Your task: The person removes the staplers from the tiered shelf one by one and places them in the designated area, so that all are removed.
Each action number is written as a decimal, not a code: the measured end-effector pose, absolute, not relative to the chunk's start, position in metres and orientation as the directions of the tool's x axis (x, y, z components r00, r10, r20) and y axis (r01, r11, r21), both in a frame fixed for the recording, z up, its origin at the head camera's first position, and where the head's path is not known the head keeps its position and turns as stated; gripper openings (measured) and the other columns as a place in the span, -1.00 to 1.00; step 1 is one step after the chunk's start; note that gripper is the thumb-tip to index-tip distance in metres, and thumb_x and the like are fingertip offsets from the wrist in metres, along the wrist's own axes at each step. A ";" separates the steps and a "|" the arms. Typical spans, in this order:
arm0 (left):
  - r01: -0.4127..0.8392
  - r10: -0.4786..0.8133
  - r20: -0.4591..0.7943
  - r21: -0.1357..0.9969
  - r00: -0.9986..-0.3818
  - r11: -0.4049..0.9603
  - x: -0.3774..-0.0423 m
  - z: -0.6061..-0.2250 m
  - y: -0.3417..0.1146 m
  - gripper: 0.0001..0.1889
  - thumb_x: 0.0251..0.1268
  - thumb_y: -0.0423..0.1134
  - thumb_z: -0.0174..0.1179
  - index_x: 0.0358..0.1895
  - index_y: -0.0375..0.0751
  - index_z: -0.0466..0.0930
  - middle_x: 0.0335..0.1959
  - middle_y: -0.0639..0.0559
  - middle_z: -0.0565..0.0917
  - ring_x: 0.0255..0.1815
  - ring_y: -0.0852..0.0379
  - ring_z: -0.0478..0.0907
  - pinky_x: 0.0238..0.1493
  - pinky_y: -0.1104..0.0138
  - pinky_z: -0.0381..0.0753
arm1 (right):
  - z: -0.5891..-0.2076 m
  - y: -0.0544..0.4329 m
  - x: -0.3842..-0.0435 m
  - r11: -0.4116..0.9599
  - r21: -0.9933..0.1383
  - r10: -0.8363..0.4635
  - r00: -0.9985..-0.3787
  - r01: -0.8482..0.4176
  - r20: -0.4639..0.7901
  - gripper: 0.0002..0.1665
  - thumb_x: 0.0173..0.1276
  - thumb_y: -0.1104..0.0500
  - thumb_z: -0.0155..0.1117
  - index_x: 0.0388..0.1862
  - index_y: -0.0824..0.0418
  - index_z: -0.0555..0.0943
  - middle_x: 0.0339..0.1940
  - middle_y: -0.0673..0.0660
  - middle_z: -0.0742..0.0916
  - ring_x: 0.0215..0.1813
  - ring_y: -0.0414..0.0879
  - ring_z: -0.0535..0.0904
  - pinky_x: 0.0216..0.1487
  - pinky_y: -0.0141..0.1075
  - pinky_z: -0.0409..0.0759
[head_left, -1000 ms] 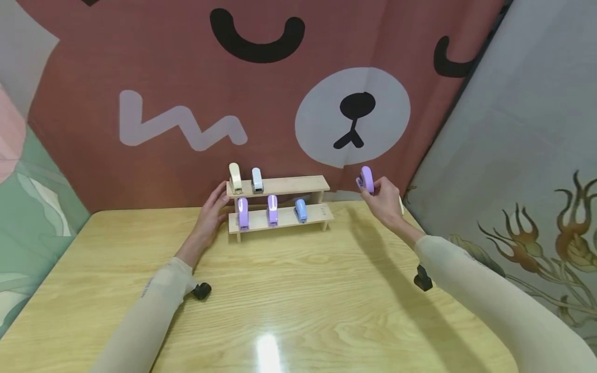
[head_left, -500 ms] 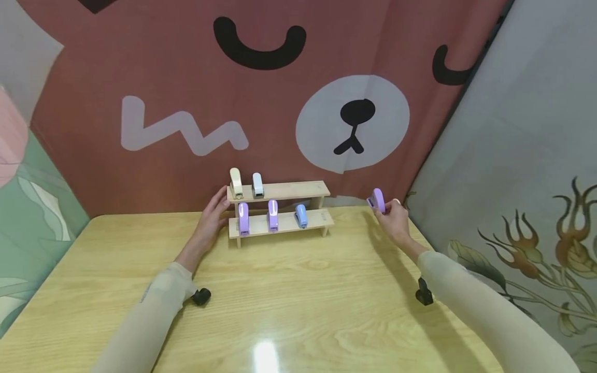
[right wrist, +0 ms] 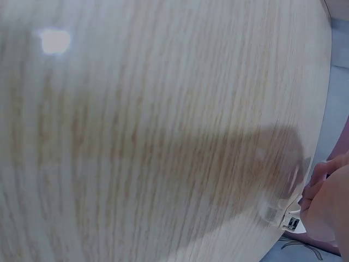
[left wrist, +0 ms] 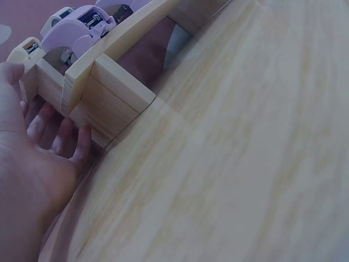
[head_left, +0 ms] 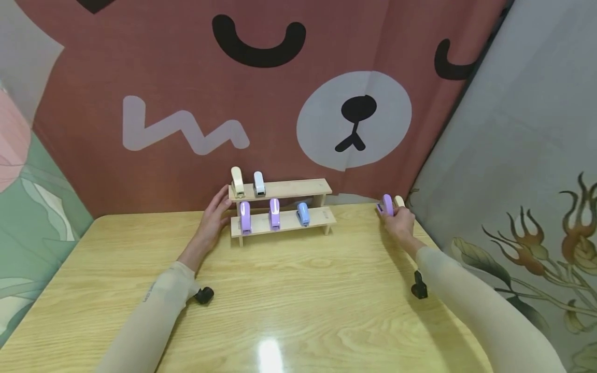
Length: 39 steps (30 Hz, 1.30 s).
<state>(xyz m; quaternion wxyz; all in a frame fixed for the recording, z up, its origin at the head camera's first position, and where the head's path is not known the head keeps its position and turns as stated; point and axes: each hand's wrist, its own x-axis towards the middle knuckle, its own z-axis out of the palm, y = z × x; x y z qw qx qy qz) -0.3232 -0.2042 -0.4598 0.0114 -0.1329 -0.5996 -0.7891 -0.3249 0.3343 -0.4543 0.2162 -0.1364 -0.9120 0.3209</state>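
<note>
A two-tier wooden shelf (head_left: 298,189) stands at the back of the table, carrying small staplers. My left hand (head_left: 212,223) rests against its left end; in the left wrist view the fingers (left wrist: 62,134) are loosely bent by the wooden leg and the thumb lies near the cream stapler (left wrist: 27,50). At the back right corner my right hand (head_left: 400,224) holds a purple stapler (head_left: 387,205) low by the tabletop. Another cream stapler (head_left: 399,201) stands just beyond that hand. The right wrist view has the purple stapler hidden.
On the upper board are a cream stapler (head_left: 237,181) and a pale blue stapler (head_left: 259,184). The lower board bears two purple staplers (head_left: 245,217) and a blue stapler (head_left: 303,214). Behind the wooden table (head_left: 298,290) hangs a bear-print curtain (head_left: 186,171); a grey curtain (head_left: 489,155) borders the right.
My right hand has moved right and down with the purple stapler, from the air beside the shelf to the table's back right corner. The left hand has stayed at the shelf's end.
</note>
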 end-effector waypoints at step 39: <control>0.216 0.126 0.255 0.941 -0.959 -0.260 -0.337 -0.475 -0.205 -0.34 0.61 0.00 0.06 0.65 0.13 0.07 0.58 -0.10 0.20 0.45 -0.06 0.24 0.38 -0.20 0.20 | -0.460 0.335 -0.335 0.757 -0.630 0.397 -0.889 0.175 0.229 -0.67 0.34 0.15 0.43 -0.31 0.47 0.64 -0.20 0.41 0.71 -0.16 0.21 0.56 -0.11 0.03 0.58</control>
